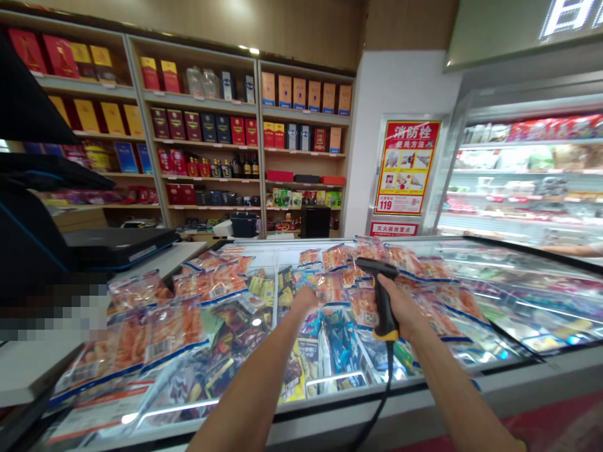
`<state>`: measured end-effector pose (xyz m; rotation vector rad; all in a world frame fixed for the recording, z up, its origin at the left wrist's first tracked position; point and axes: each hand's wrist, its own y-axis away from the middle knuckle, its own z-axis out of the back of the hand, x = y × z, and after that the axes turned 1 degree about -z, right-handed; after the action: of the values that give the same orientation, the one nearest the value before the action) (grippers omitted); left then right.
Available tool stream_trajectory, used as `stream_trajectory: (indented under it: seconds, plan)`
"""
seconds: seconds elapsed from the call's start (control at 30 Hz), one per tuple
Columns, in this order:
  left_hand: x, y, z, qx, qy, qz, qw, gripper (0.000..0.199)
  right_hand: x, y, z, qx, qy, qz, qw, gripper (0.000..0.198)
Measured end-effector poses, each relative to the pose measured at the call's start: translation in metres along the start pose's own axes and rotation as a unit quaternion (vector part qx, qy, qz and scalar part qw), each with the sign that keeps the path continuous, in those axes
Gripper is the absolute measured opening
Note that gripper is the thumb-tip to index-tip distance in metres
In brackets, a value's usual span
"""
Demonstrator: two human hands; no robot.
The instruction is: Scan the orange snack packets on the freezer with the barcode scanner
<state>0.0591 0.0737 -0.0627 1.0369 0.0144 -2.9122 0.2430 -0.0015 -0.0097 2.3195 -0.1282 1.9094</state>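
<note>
My right hand is wrapped round the grip of a black and yellow handheld barcode scanner. The scanner's head points to the left, and its cord hangs down over the freezer's front edge. Closed at the left edge of a clear food packet is my left hand, its fingertips mostly hidden. The packet has orange-pink contents and a blue lower edge. Similar packets lie across the glass top of a chest freezer, on both sides of my hands.
Colourful bags show inside the freezer under the glass. At left stands a counter with a black device on it. Shelves of boxed goods line the back wall. A lit refrigerated case and part of a person's arm are at right.
</note>
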Motion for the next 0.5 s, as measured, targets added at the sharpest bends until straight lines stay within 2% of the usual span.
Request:
stream_trajectory:
  seconds: [0.1,0.2,0.37,0.5]
  plan:
    - [0.010,-0.002,0.014,0.002,0.095,0.023,0.995,0.029,0.001,0.006,-0.010,0.023,-0.007,-0.007,1.000,0.031]
    - [0.024,0.001,0.035,-0.021,0.192,0.047,0.980,0.030,-0.002,0.014,-0.030,0.067,-0.018,-0.010,0.998,0.031]
    - [0.051,0.011,0.077,-0.082,0.314,0.059,0.944,0.030,-0.008,0.030,-0.074,0.142,-0.010,-0.023,0.990,0.034]
    - [0.075,0.019,0.101,-0.135,0.376,0.055,0.915,0.029,-0.008,0.044,-0.105,0.168,0.005,-0.039,0.985,0.034]
